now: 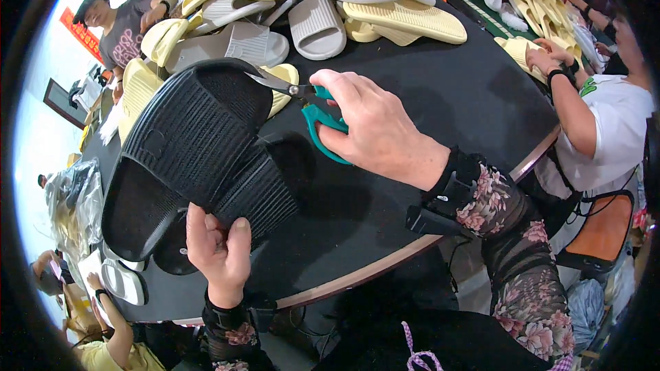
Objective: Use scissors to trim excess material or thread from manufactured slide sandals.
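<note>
My left hand [218,251] grips a pair of black slide sandals [185,124] with ribbed straps, thumb and fingers pinched at the near edge. The sandals are held up above the dark tabletop, one partly behind the other. In my right hand [378,120] is a pair of small scissors [320,124] with teal handles, fingers through the loops. The scissor blades reach the upper rim of the larger-looking black sandal, near its end. Whether the blades touch the rubber I cannot tell.
Yellow and grey slides [316,27] lie heaped along the table's far side. White slides [124,282] and clear plastic bags [72,199] are at the left. At the right a co-worker in a white shirt [605,130] handles yellow slides. The table's wooden edge [357,276] curves in front of me.
</note>
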Available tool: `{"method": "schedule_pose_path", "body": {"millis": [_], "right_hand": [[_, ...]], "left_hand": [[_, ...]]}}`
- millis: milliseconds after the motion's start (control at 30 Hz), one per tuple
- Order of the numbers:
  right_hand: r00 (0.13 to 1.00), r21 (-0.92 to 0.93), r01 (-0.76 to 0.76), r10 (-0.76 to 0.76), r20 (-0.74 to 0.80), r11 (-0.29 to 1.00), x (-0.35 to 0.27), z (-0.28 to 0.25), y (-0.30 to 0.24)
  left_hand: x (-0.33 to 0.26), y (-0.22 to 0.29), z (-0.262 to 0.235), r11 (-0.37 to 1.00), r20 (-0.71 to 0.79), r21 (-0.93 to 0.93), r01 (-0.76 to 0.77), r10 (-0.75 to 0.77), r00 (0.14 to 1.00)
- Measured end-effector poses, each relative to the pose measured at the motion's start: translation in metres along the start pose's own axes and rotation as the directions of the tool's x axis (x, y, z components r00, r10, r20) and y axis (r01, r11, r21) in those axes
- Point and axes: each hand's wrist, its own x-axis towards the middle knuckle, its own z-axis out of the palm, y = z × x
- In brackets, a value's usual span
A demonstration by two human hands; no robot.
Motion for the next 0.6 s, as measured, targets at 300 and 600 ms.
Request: {"method": "schedule_pose_path", "body": {"millis": [300, 600], "right_hand": [[0.994, 0.213, -0.096, 0.081, 0.078, 0.972, 0.001, 0.001, 0.001], [0.975, 0.186, -0.137, 0.099, 0.199, 0.973, -0.002, 0.002, -0.001]], "left_hand": [[0.008, 0.007, 0.012, 0.998, -0.147, -0.063, -0.02, 0.011, 0.989], [0.025, 0.014, 0.005, 0.958, -0.397, -0.277, 0.069, -0.18, 0.9]]}}
